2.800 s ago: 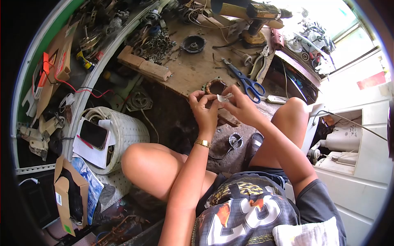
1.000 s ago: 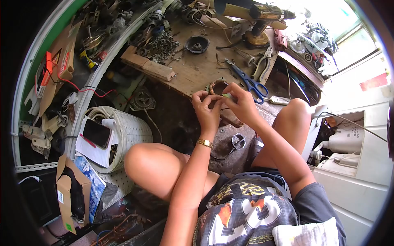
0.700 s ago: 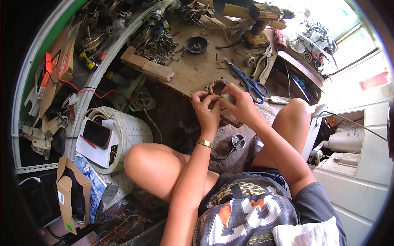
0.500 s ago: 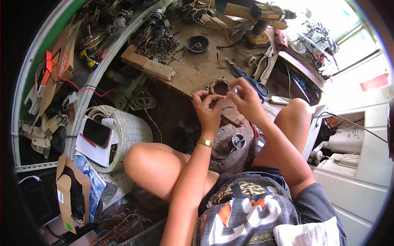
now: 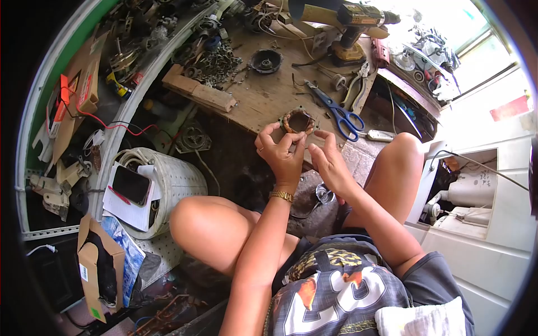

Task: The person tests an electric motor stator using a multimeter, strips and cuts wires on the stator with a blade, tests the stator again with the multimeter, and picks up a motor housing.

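Observation:
On the near edge of the wooden bench sits a ring-shaped motor stator (image 5: 288,124) with copper-coloured windings. My left hand (image 5: 282,157) is just in front of it, thumb and fingertips pinched together close to its near rim. Whatever lies in that pinch is too small to make out. Beside it, my right hand (image 5: 333,163) has its index finger and thumb apart, pointing toward the left fingertips, and nothing shows in it. Blue-handled scissors (image 5: 341,115) lie on the bench to the right of the stator.
A cordless drill (image 5: 347,47), pliers (image 5: 355,87) and a round black motor cover (image 5: 265,61) are on the bench. A wooden block (image 5: 199,92) lies along its left edge. To my left, a phone (image 5: 131,185) rests on papers atop a white drum (image 5: 182,176).
My right hand has come down from beside the stator, and its pinched fingers have parted. My left hand has shifted slightly and stays near the ring, which now shows more fully.

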`<action>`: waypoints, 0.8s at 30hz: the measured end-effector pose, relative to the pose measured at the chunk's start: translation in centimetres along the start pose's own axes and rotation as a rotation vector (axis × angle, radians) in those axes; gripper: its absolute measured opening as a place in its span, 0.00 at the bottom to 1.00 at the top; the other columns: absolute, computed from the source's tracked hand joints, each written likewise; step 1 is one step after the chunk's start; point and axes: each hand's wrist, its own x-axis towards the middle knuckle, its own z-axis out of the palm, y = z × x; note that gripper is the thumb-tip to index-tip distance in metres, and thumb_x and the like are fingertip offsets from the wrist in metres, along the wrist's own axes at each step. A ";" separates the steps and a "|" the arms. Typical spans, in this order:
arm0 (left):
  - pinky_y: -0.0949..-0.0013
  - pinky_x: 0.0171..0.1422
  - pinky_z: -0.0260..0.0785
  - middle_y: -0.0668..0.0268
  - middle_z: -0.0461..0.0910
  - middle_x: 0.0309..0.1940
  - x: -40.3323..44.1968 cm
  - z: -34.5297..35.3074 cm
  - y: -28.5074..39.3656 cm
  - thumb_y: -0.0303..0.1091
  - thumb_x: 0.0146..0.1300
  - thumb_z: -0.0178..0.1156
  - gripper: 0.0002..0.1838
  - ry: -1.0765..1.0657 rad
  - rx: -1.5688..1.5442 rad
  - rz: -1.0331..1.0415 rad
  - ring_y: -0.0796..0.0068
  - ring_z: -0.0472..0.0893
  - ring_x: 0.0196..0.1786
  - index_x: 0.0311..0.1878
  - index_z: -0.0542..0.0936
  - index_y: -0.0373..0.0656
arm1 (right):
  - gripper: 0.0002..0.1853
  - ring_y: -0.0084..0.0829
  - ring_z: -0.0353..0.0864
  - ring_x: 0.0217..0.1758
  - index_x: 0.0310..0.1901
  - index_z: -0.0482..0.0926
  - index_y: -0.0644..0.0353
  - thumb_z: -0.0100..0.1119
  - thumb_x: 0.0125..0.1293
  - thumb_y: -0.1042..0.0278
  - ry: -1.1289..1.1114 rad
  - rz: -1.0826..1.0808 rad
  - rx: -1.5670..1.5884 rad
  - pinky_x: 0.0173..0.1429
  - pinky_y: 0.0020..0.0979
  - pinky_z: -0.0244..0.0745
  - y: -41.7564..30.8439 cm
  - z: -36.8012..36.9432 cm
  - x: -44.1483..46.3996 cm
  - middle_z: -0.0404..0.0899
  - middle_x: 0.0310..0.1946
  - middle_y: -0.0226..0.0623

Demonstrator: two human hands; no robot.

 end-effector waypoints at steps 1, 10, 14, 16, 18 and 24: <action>0.56 0.61 0.58 0.67 0.70 0.54 0.0 0.1 -0.1 0.37 0.48 0.74 0.06 0.006 -0.010 0.005 0.60 0.66 0.59 0.29 0.86 0.59 | 0.24 0.51 0.82 0.48 0.61 0.57 0.68 0.45 0.74 0.58 0.014 -0.006 0.026 0.51 0.42 0.73 0.4 0.5 0.0 0.80 0.38 0.58; 0.52 0.62 0.52 0.70 0.71 0.54 -0.3 0.2 -0.4 0.39 0.47 0.72 0.05 0.017 0.023 0.009 0.61 0.66 0.62 0.28 0.85 0.59 | 0.20 0.60 0.78 0.51 0.56 0.59 0.63 0.45 0.73 0.57 0.051 -0.011 -0.058 0.54 0.49 0.71 0.5 2.0 1.3 0.78 0.46 0.62; 0.52 0.62 0.51 0.71 0.71 0.53 -0.3 0.1 -0.3 0.41 0.48 0.71 0.04 0.004 0.040 0.018 0.62 0.65 0.63 0.28 0.84 0.60 | 0.18 0.60 0.79 0.49 0.55 0.59 0.62 0.45 0.73 0.57 0.063 0.018 -0.082 0.52 0.51 0.71 0.3 2.0 1.6 0.79 0.43 0.60; 0.52 0.62 0.51 0.71 0.71 0.53 -0.3 0.2 -0.3 0.41 0.48 0.70 0.04 0.005 0.047 0.023 0.62 0.65 0.63 0.28 0.84 0.60 | 0.18 0.60 0.79 0.49 0.54 0.60 0.61 0.46 0.73 0.58 0.083 0.024 -0.103 0.51 0.51 0.71 -0.1 2.1 1.5 0.79 0.43 0.59; 0.52 0.62 0.51 0.72 0.72 0.53 -0.3 0.2 -0.3 0.41 0.48 0.70 0.04 0.011 0.049 0.021 0.62 0.65 0.63 0.28 0.84 0.60 | 0.17 0.60 0.79 0.48 0.54 0.60 0.61 0.47 0.72 0.58 0.103 0.021 -0.113 0.51 0.51 0.71 -0.2 2.2 1.5 0.80 0.42 0.58; 0.51 0.62 0.51 0.73 0.72 0.52 -0.2 0.2 -0.2 0.38 0.46 0.72 0.05 0.014 0.068 0.018 0.61 0.65 0.64 0.28 0.84 0.60 | 0.16 0.57 0.80 0.48 0.52 0.63 0.62 0.50 0.71 0.61 0.173 -0.025 -0.056 0.51 0.48 0.72 0.5 2.7 1.7 0.80 0.43 0.57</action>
